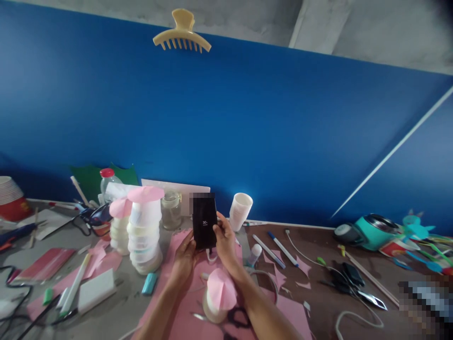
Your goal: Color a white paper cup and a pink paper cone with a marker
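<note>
A black phone point(205, 226), its screen dark with a small "30" on it, is held upright above the pink paper. My left hand point(186, 250) grips its lower left edge. My right hand point(224, 234) holds its right side, thumb on the front edge. A white cable point(211, 257) runs to the bottom of the phone. Below, between my forearms, stands a cup with a pink paper top point(221, 290); black scissor handles point(239, 317) lie beside it. Stacked white cups with pink tops point(145, 226) stand to the left.
A leaning white cup stack point(241, 211), a glue stick point(255, 252), markers point(283, 248) and paper scraps lie on the right. Farther right are a teal mug point(377, 231) and dark scissors point(345, 282). At left are a glass jar point(171, 209), a white box point(96, 290) and a blue eraser point(149, 283).
</note>
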A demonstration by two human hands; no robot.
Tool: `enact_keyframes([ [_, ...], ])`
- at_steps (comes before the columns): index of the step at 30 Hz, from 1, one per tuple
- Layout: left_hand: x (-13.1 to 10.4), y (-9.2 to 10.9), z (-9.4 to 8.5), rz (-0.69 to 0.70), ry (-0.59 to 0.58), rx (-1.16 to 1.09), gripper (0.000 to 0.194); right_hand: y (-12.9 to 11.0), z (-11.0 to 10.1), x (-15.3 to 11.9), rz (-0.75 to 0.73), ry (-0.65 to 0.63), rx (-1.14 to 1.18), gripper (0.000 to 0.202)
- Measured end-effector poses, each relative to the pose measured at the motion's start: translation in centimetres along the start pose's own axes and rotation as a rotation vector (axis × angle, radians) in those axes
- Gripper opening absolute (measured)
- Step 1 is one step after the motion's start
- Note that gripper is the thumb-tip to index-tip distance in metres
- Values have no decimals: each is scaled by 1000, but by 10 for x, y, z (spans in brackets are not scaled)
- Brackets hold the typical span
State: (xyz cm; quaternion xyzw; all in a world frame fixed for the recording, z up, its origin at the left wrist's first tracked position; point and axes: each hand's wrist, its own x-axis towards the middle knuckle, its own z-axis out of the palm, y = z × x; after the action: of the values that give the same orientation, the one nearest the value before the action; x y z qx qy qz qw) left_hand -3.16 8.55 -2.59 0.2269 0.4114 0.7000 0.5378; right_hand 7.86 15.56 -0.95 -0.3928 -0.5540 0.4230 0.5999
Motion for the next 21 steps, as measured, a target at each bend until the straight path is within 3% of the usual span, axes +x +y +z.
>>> enact_keyframes([
  [4, 0, -3, -3, -4, -17, -13, 76, 0, 1, -1, 42, 31, 22, 39],
  [8, 4, -6, -6, 8, 37, 0, 67, -2, 0, -2, 112, -4, 62, 42],
  [13, 5, -6, -5, 20, 51, 17, 63, -20, -9, -2, 204, -38, 103, 51],
  [16, 3, -6, -4, 11, 53, 15, 63, -32, -12, -2, 184, -132, 29, 42],
  [21, 4, -6, -5, -8, 76, 11, 60, -31, -8, -2, 251, -181, -15, 48],
])
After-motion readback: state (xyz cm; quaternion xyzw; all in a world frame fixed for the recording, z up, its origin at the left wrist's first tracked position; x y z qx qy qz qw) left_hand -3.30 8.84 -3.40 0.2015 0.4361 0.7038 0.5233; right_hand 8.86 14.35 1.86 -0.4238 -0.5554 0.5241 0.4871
